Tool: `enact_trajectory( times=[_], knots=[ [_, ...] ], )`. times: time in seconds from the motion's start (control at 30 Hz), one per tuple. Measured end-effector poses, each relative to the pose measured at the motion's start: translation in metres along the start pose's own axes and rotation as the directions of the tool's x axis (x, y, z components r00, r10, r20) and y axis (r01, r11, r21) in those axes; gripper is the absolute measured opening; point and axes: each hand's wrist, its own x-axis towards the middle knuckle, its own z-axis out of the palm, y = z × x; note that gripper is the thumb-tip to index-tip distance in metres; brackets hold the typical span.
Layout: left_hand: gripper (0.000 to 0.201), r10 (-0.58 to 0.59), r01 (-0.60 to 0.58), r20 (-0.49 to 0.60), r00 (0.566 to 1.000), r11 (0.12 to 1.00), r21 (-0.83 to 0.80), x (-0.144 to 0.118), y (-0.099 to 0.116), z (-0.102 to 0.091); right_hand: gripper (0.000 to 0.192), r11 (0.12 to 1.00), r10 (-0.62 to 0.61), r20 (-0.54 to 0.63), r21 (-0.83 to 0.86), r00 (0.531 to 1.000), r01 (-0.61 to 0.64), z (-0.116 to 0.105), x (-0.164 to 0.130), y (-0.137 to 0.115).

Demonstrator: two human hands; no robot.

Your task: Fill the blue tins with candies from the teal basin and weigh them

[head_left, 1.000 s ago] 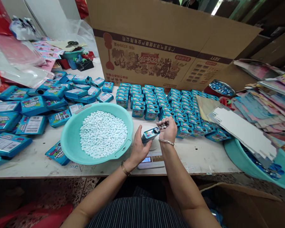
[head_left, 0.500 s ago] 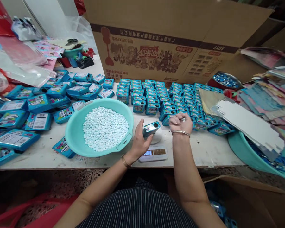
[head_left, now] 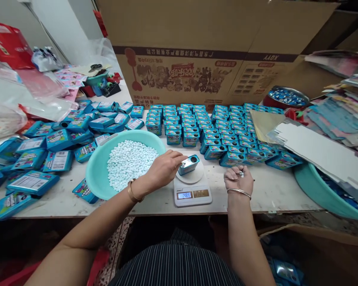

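A small blue tin with a silver top stands on the round plate of a white kitchen scale, whose display is lit. My left hand reaches over the edge of the teal basin, fingertips pressed together at the left end of the tin's top; what they pinch, if anything, is hidden. Small white candy pellets fill much of the basin. To the right of the scale, my right hand rests palm up with curled fingers around a few of these white pellets.
Blue tins stand in rows behind the scale. More tins lie heaped at left. A large cardboard box forms the back. Right are white card sheets over another teal basin, and a red bowl.
My left hand has come from beside the tin to above its left end, its fingers now together. My right hand has moved down and right, away from the tin rows.
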Motion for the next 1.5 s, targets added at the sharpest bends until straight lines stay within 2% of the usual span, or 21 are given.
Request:
enact_trajectory(
  times=[0.1, 0.17, 0.23, 0.33, 0.53, 0.67, 0.8, 0.97, 1.13, 1.27, 1.33, 1.4, 1.5],
  knots=[
    [0.032, 0.085, -0.124, 0.255, 0.963, 0.982, 0.140, 0.016, 0.001, 0.001, 0.034, 1.000, 0.022, 0.013, -0.005, 1.000, -0.022, 0.001, -0.001, 0.004],
    [0.030, 0.088, -0.177, 0.363, 0.927, 0.959, 0.220, 0.024, 0.004, 0.002, 0.034, 0.999, 0.033, 0.003, 0.008, 0.999, -0.033, 0.003, -0.002, 0.006],
    [0.028, 0.076, -0.203, 0.423, 0.903, 0.943, 0.264, 0.029, 0.006, 0.003, 0.033, 0.999, 0.044, -0.020, 0.025, 0.999, -0.044, 0.004, -0.003, 0.006],
    [0.025, 0.085, -0.223, 0.448, 0.890, 0.938, 0.266, 0.032, 0.006, 0.005, 0.034, 0.998, 0.060, -0.046, 0.038, 0.997, -0.058, 0.003, -0.005, 0.006],
    [0.025, 0.099, -0.196, 0.407, 0.908, 0.959, 0.204, 0.030, -0.001, 0.007, 0.038, 0.998, 0.056, 0.021, -0.026, 0.998, -0.055, 0.012, -0.006, 0.013],
    [0.026, 0.083, -0.143, 0.371, 0.925, 0.980, 0.138, 0.031, -0.007, 0.007, 0.037, 0.994, 0.084, 0.016, -0.069, 0.996, -0.083, 0.041, -0.007, 0.025],
    [0.024, 0.062, -0.114, 0.367, 0.928, 0.986, 0.124, 0.041, -0.007, 0.010, 0.037, 0.988, 0.098, 0.103, -0.132, 0.990, -0.084, 0.074, -0.007, 0.036],
    [0.022, 0.059, -0.084, 0.324, 0.944, 0.994, 0.063, 0.063, -0.001, 0.023, 0.033, 0.988, 0.106, 0.123, -0.126, 0.987, -0.090, 0.096, -0.006, 0.043],
    [0.022, 0.050, -0.020, 0.211, 0.976, 0.990, -0.143, 0.075, -0.003, 0.036, 0.031, 0.989, 0.107, 0.081, -0.114, 0.991, -0.098, 0.095, -0.005, 0.040],
    [0.022, -0.070, 0.100, 0.092, 0.993, 0.918, -0.384, 0.076, -0.014, 0.035, 0.032, 0.989, 0.065, 0.112, -0.139, 0.992, -0.049, 0.086, 0.002, 0.033],
    [0.023, -0.128, 0.137, 0.051, 0.990, 0.881, -0.452, 0.075, -0.019, 0.034, 0.034, 0.989, 0.052, 0.112, -0.144, 0.992, -0.036, 0.083, 0.006, 0.030],
    [0.022, -0.147, 0.146, 0.034, 0.989, 0.884, -0.443, 0.074, -0.020, 0.032, 0.036, 0.989, 0.046, 0.108, -0.146, 0.993, -0.030, 0.082, 0.009, 0.027],
    [0.021, -0.080, 0.100, 0.087, 0.993, 0.959, -0.265, 0.071, -0.018, 0.032, 0.038, 0.990, 0.036, 0.100, -0.141, 0.994, -0.022, 0.083, 0.009, 0.024]
  ],
)
